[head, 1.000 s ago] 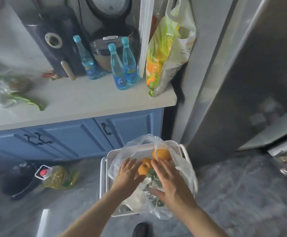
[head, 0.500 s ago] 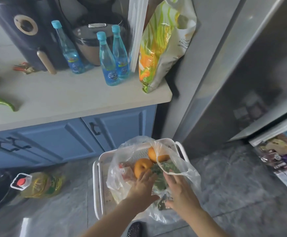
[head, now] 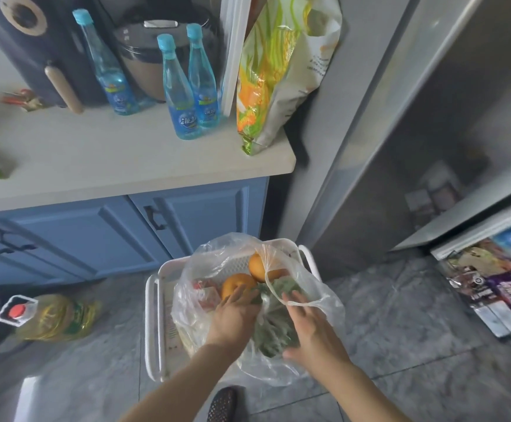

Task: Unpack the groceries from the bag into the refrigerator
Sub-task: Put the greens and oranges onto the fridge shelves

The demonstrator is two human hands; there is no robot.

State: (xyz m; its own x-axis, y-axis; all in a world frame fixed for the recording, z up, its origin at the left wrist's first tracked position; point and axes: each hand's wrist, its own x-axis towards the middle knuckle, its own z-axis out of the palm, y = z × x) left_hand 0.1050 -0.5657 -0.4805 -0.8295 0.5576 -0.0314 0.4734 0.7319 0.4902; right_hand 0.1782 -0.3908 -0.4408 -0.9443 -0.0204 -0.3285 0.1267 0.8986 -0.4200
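Observation:
A clear plastic grocery bag [head: 324, 339] sits in a white basket [head: 153, 324] on the floor. Inside lie two oranges [head: 236, 283] [head: 258, 264], a bunch of leafy greens [head: 274, 327] and a red packet [head: 207, 292]. My left hand [head: 232, 318] reaches into the bag, fingers on the near orange and the top of the greens. My right hand [head: 312, 327] is spread open beside the greens, fingers touching the bag's handle loop. The grey refrigerator [head: 430, 132] stands to the right with a lower drawer [head: 491, 284] open and full of packets.
A blue cabinet [head: 126, 226] with a pale countertop [head: 111, 153] is behind the basket. On it stand three blue bottles [head: 184, 95], appliances and a yellow-green bag [head: 275, 80]. A bottle of oil [head: 53, 318] lies on the floor at left.
Both hands moved from the oranges toward me onto the greens. The bag's handle has been pulled open to the right. The view has shifted right, showing the open drawer.

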